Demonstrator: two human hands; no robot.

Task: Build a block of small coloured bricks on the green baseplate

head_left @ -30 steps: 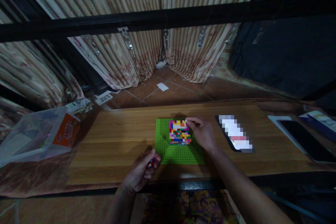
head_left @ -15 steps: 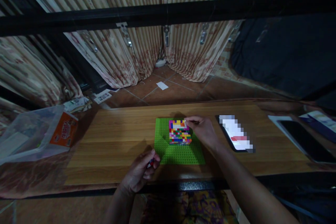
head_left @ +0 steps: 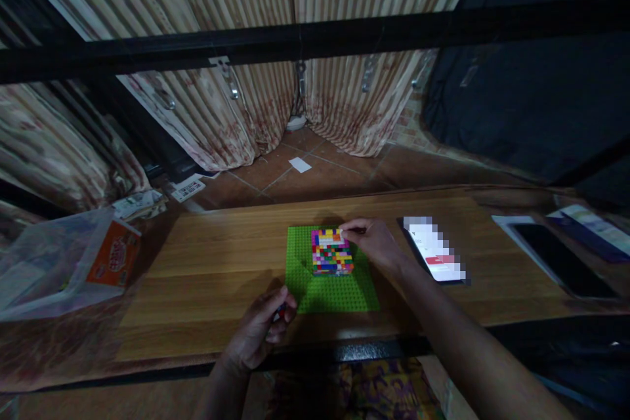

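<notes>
A block of many-coloured toy bricks [head_left: 332,254] stands on a green studded baseplate [head_left: 329,298]. My right hand [head_left: 377,241] reaches in from the right, its thumb and forefinger pinched at the block's far right top corner. Something small and pale shows at those fingertips, perhaps a brick, too small to be sure. Beside the baseplate's near left corner, my left hand [head_left: 263,325] is curled around small toy bricks [head_left: 279,312], of which red and dark bits show between the fingers.
The wooden tabletop [head_left: 207,275] carries a lit phone [head_left: 433,249] right of the baseplate. Farther right lies a dark tablet-like slab [head_left: 561,259] on white paper. A clear plastic bin [head_left: 49,269] with an orange label stands at the left. A black bar [head_left: 295,42] crosses beyond the table.
The whole view has shifted slightly, with the table a little lower and further left. Both hands keep nearly the same places relative to the bricks and baseplate.
</notes>
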